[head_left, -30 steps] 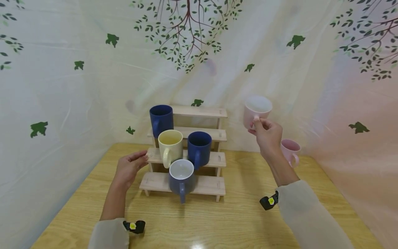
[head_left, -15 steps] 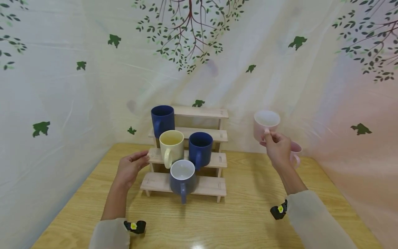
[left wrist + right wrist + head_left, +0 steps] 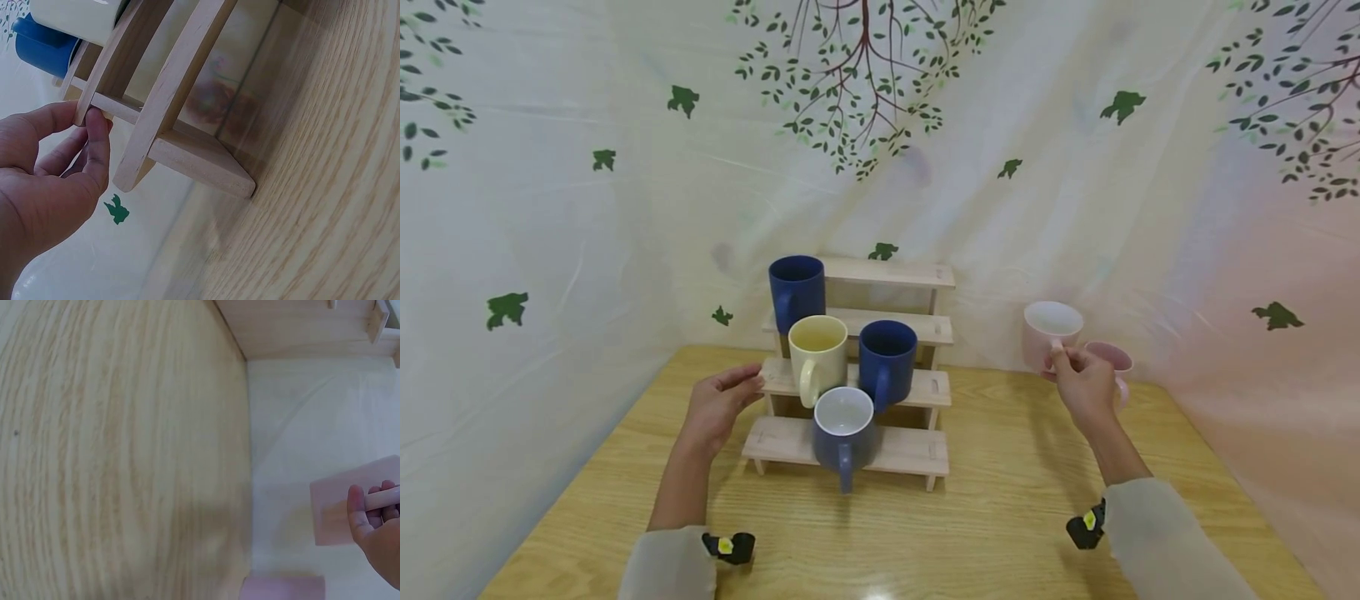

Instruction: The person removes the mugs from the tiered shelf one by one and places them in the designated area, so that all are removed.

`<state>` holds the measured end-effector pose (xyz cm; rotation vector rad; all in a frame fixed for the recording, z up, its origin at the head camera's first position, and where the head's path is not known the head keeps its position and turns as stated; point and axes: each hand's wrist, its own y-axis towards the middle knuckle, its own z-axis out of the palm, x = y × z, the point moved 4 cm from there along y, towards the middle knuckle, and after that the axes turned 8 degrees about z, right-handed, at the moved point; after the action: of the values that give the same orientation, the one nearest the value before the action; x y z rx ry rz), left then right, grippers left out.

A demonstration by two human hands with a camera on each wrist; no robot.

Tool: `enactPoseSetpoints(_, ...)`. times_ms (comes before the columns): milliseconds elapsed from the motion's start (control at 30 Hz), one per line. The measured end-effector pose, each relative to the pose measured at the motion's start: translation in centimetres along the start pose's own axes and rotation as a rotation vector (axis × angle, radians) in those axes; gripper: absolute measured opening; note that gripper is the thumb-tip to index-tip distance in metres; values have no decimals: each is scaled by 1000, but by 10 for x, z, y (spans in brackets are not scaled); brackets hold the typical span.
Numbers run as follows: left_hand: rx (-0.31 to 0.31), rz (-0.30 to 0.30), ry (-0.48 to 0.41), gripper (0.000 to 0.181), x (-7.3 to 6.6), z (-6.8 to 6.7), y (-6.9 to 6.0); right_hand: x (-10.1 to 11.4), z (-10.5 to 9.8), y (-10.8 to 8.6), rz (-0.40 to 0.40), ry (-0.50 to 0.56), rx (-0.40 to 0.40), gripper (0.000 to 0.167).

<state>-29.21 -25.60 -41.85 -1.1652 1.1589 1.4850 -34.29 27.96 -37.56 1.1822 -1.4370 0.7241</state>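
Note:
By its handle, my right hand (image 3: 1086,387) pinches a pale pink mug (image 3: 1041,340) with a white inside. The right wrist view shows the held mug (image 3: 334,512) raised off the table. Just behind that hand stands a darker pink mug (image 3: 1111,355), partly hidden. My left hand (image 3: 718,408) is at a stepped wooden rack (image 3: 910,454), and in the left wrist view its thumb and fingers (image 3: 97,147) pinch the end of one step. On the rack are a tall blue mug (image 3: 797,292), a yellow mug (image 3: 817,350), a second blue mug (image 3: 887,358) and a grey-blue mug (image 3: 844,433).
The wooden table (image 3: 970,533) runs back to a pale cloth backdrop (image 3: 955,217) printed with leaves and branches. Cloth also hangs along both sides. The rack's top step (image 3: 887,271) carries no mug on its right part.
My right hand has moved down and to the right with the pale pink mug, close to the darker pink one. My left hand stays at the rack.

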Motion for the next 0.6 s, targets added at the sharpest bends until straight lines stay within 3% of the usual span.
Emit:
enactPoseSetpoints(267,-3,-1,0,45,2,0,0,-23,-4,4,-3,-15,-17,39)
enactPoseSetpoints(433,-4,-1,5,46,1,0,-1,-35,-7,5,-45,-49,-6,40)
enactPoseSetpoints(600,8,1,10,46,0,1,0,-47,-10,6,-22,-73,-8,37)
